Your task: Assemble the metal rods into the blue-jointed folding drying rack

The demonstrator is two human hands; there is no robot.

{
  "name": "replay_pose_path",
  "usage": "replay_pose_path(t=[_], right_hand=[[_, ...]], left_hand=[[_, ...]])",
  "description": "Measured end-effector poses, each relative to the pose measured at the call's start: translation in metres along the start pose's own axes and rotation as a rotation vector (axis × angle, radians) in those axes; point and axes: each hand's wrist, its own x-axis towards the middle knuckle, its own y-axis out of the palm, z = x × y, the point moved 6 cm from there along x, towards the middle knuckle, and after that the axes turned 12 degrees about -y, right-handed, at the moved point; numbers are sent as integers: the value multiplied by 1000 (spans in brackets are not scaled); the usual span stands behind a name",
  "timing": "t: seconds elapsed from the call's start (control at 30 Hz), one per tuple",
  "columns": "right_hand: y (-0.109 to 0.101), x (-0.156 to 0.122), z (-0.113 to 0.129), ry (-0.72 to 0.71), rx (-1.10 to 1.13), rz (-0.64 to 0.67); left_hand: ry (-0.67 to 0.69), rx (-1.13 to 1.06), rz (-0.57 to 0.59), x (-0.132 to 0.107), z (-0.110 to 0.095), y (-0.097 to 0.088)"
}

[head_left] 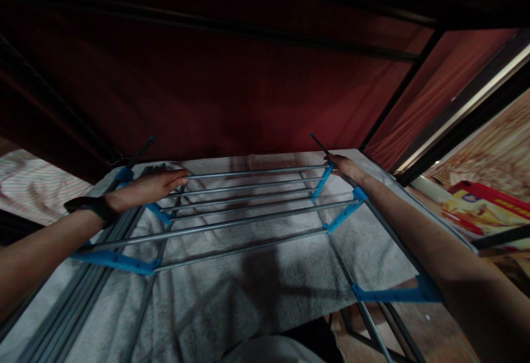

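Note:
A rack of grey metal tubes and blue plastic brackets lies across the light cloth. My left hand, with a dark band on its wrist, is closed around the left end of the far crossbar. At that bar's other end, my right hand has its fingers around the corner where a blue bracket meets a side tube. Nearer crossbars run between a left bracket and a right bracket. One more blue bracket sits nearer me on the right, without a crossbar.
Several loose grey tubes lie bundled on the cloth at left. A dark red fabric wall on a black frame rises behind. At right is a red and yellow package. Striped cloth shows at far left.

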Motion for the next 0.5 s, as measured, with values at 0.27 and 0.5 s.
replay_pose_path(t=[0.27, 0.5], right_hand=[[-1, 5, -7, 2, -1, -11], [-2, 8, -12, -9, -11, 4]], left_hand=[[-43, -58, 49, 3, 6, 5], [-14, -89, 51, 7, 10, 8]])
